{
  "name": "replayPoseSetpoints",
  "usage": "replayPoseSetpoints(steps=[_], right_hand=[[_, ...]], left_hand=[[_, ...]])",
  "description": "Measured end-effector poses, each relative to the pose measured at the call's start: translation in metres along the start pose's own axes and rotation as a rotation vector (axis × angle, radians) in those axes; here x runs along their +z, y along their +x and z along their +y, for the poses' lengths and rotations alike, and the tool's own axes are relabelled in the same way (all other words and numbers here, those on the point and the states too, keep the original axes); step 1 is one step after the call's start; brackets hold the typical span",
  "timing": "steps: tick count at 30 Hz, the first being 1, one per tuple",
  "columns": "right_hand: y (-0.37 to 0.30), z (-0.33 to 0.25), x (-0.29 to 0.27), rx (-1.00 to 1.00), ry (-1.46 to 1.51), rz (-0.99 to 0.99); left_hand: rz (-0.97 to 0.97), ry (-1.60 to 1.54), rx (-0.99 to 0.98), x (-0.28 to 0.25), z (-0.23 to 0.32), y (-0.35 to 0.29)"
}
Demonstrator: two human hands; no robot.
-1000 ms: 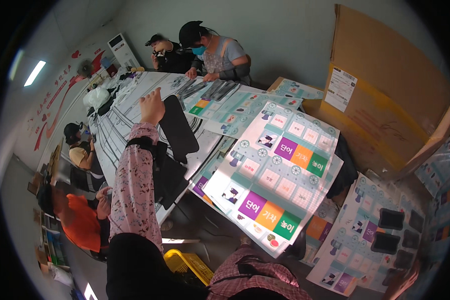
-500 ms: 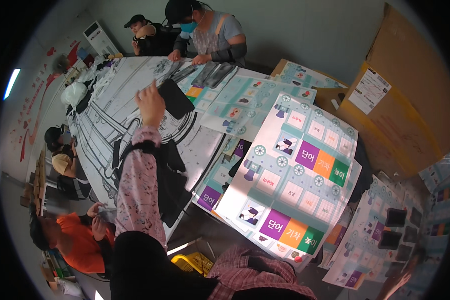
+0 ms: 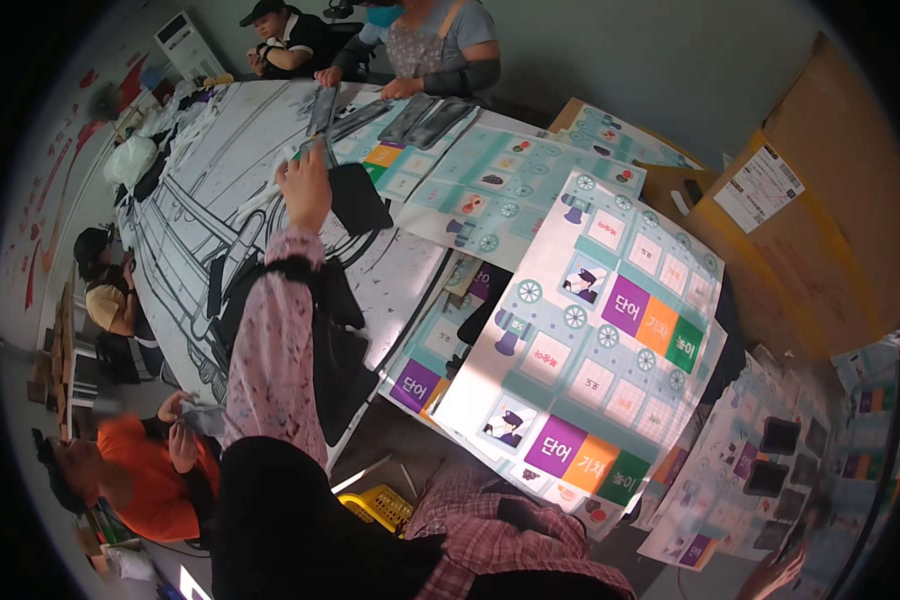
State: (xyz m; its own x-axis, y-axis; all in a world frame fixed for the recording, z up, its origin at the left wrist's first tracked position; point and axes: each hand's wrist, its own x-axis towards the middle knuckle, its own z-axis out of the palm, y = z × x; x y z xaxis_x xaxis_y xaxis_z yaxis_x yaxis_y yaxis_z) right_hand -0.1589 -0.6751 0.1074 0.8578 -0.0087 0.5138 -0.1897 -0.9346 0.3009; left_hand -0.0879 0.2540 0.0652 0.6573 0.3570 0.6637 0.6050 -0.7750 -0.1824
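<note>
My left hand [image 3: 305, 190] reaches out over the white table [image 3: 205, 190]. Its fingers are drawn together on a small dark grey flat packet [image 3: 317, 150]. Right beside this hand is a black rectangular flat piece [image 3: 362, 200] with rounded corners; whether my fingers touch it I cannot tell. Beyond, several dark grey packets [image 3: 407, 121] lie in a row on printed sheets. A masked person's hand [image 3: 328, 76] is on another long grey packet [image 3: 322, 108]. My right hand does not show.
Large printed sheets [image 3: 610, 300] in teal, purple, orange and green stand close on the right. A big cardboard box [image 3: 820, 210] rises behind them. A yellow basket [image 3: 375, 505] sits below. Co-workers are around the table; another hand [image 3: 778, 570], owner unclear, shows at lower right.
My left hand's fingers have gone from spread to drawn together at the small packet. The masked person's hand has moved a long packet leftward. The whole view has tilted slightly.
</note>
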Motion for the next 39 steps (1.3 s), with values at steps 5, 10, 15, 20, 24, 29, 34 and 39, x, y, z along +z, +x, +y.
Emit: replayPoseSetpoints(steps=[5, 10, 15, 20, 24, 29, 34, 39], right_hand=[[0.011, -0.037, -0.007, -0.038, 0.004, -0.099], [0.017, -0.059, -0.019, -0.024, 0.02, -0.074], [0.003, -0.058, -0.017, 0.023, -0.031, -0.081], [-0.006, -0.062, -0.009, -0.025, 0.111, -0.085], [-0.007, -0.066, -0.023, -0.076, 0.11, -0.06], [-0.013, -0.062, -0.021, -0.075, 0.087, -0.069], [-0.024, -0.053, -0.012, -0.075, 0.111, -0.076], [-0.021, -0.056, -0.017, -0.082, 0.126, -0.089]], left_hand=[[0.04, 0.229, -0.102, -0.004, -0.033, 0.059], [0.289, 0.155, -0.286, -0.034, -0.037, 0.066], [0.374, -0.055, -0.229, -0.04, 0.02, -0.024], [-0.253, -0.127, -0.001, -0.002, 0.064, -0.186], [-0.431, -0.276, -0.041, 0.005, 0.088, -0.211], [-0.334, -0.179, -0.08, 0.017, 0.079, -0.193], [-0.205, -0.229, -0.141, 0.017, 0.073, -0.187], [-0.204, -0.212, -0.164, 0.01, 0.062, -0.18]])
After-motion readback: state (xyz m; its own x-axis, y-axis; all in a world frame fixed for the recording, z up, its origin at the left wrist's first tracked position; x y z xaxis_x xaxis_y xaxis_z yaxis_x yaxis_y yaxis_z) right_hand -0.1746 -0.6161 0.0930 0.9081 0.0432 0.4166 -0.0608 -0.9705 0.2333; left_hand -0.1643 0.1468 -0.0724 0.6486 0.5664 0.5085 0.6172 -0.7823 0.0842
